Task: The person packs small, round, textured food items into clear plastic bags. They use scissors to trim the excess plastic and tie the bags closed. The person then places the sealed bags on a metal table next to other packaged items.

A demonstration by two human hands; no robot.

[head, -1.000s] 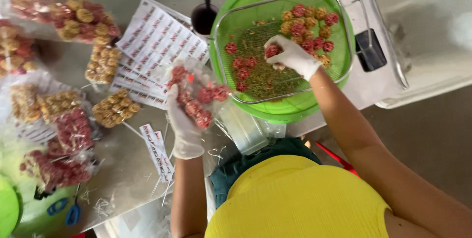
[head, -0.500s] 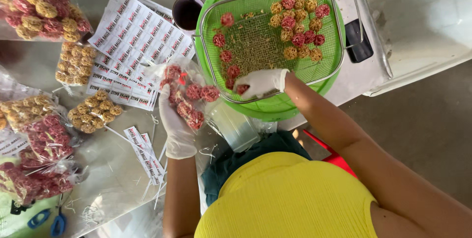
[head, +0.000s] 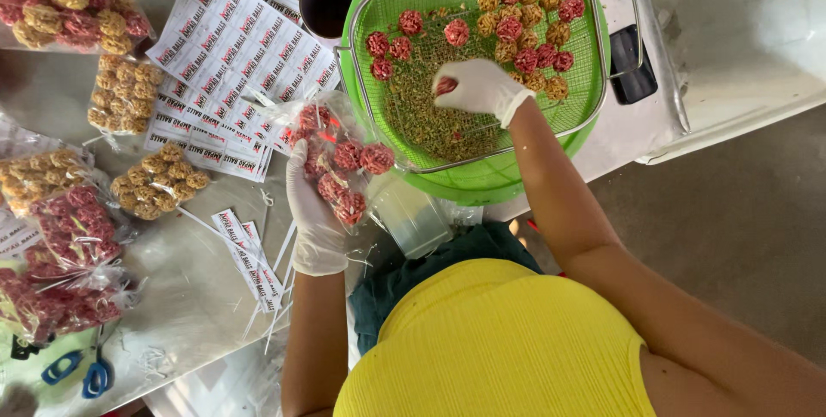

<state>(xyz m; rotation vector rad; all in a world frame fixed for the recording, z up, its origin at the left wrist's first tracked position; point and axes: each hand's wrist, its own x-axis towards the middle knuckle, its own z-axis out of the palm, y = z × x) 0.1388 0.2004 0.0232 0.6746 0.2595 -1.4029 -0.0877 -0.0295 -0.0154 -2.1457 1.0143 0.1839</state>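
My left hand (head: 313, 210), in a white glove, holds a clear plastic bag (head: 337, 157) partly filled with red puffed-rice balls, its mouth turned toward the basket. My right hand (head: 478, 86), also gloved, is down inside the wire mesh basket (head: 594, 81) and closed on a red ball (head: 445, 86). More red and golden balls (head: 525, 25) lie along the basket's far side, with loose crumbs over the mesh floor. The basket rests in a green round tub (head: 482, 180).
Sheets of printed labels (head: 228, 55) are spread on the steel table (head: 189, 288). Sealed bags of red and golden balls (head: 77, 210) lie at the left. A dark cup (head: 325, 4) stands beside the tub. Blue scissors (head: 86, 374) lie at the near left. A black phone (head: 632, 64) sits at the right.
My right hand has moved from the bag's mouth back into the basket and closed on another red ball. The left hand keeps holding the bag.
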